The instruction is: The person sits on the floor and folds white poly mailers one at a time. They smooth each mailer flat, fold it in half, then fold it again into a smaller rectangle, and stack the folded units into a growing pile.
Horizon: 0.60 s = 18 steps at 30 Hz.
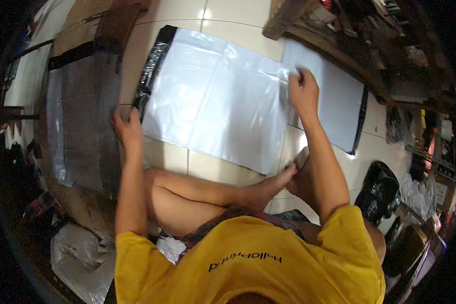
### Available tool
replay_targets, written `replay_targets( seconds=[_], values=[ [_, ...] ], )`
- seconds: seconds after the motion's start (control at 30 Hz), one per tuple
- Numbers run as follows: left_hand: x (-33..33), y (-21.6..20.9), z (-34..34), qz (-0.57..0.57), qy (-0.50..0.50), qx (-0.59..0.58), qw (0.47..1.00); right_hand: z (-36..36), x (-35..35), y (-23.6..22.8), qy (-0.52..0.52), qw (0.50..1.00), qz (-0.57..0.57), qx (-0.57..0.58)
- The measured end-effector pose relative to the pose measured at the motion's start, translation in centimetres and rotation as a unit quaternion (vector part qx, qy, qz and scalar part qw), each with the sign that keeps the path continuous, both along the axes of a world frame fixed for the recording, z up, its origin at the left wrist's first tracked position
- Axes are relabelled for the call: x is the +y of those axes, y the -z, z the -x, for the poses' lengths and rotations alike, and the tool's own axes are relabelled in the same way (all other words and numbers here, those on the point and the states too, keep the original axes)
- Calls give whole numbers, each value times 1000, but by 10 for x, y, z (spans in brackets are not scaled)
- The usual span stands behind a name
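A large pale silver plastic mailer bag [213,96] with a black strip along its left end is spread out in front of me, above the tiled floor. My right hand [304,93] pinches its far right corner, fingers curled in. At the bag's black end, my left hand [128,129] is closed on the edge, though motion blurs its fingertips. A second pale bag [334,91] with a black edge lies on the floor beyond my right hand. Left of my left hand, another greyish bag [81,111] with a black band rests on brown cardboard.
A wooden frame [276,25] stands at the far right, with cluttered items beneath and behind it. Black plastic bundles [377,190] and cardboard boxes crowd the right side. At lower left sits a white plastic-wrapped package [78,258]. My crossed legs [202,195] are close below the bag.
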<state>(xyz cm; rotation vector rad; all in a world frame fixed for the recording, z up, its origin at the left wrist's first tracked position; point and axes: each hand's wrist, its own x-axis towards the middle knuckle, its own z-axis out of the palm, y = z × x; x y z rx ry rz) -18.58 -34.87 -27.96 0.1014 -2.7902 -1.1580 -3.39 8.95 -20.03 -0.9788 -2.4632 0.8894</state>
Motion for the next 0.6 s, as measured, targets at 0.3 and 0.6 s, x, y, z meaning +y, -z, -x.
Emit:
replay_targets(
  seconds=[0.3,0.6],
  values=[
    [37,40,121,174,165,-213,947,-156,-69,51,22,950,195,-241],
    [51,-9,91,82,236,-224,942,-155,-65,113,116,946,290,-86]
  ],
)
